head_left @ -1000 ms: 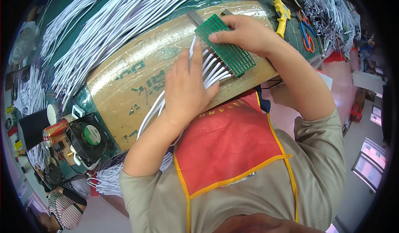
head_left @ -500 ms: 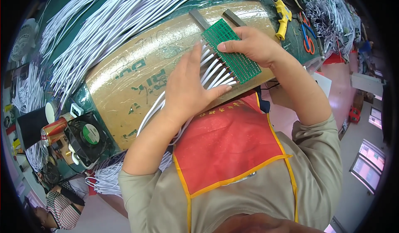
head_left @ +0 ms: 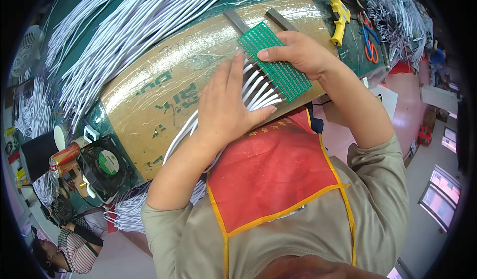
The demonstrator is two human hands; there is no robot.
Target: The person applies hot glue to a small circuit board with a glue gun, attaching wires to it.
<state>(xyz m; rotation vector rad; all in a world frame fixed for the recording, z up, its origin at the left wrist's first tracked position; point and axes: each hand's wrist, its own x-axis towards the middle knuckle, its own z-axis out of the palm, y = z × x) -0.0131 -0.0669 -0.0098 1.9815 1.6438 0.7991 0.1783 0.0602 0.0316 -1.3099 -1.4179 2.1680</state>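
A green circuit board panel [head_left: 285, 77] lies tilted over the near edge of a cardboard sheet, close to two dark metal bars [head_left: 236, 21]. Its far right side is gripped by my right hand [head_left: 298, 52], thumb on top and fingers underneath. Several white cables [head_left: 256, 87] meet the board's left edge, their thin coloured wire ends against it. My left hand [head_left: 223, 97] rests over these cables, fingers stretched and thumb spread out along the nearest ones. The cables run back beneath my left palm and forearm, where part of them is hidden.
Long white cables [head_left: 129, 35] lie in a bundle at the far left. A yellow soldering iron [head_left: 340, 20] and orange-and-blue pliers [head_left: 368, 43] lie at the right. On the left stand a black fan [head_left: 104, 167] and a red can [head_left: 64, 160]. Another person [head_left: 74, 249] sits at lower left.
The board has shifted very slightly, with both hands keeping their places on it and on the cables. The person at lower left has moved a little.
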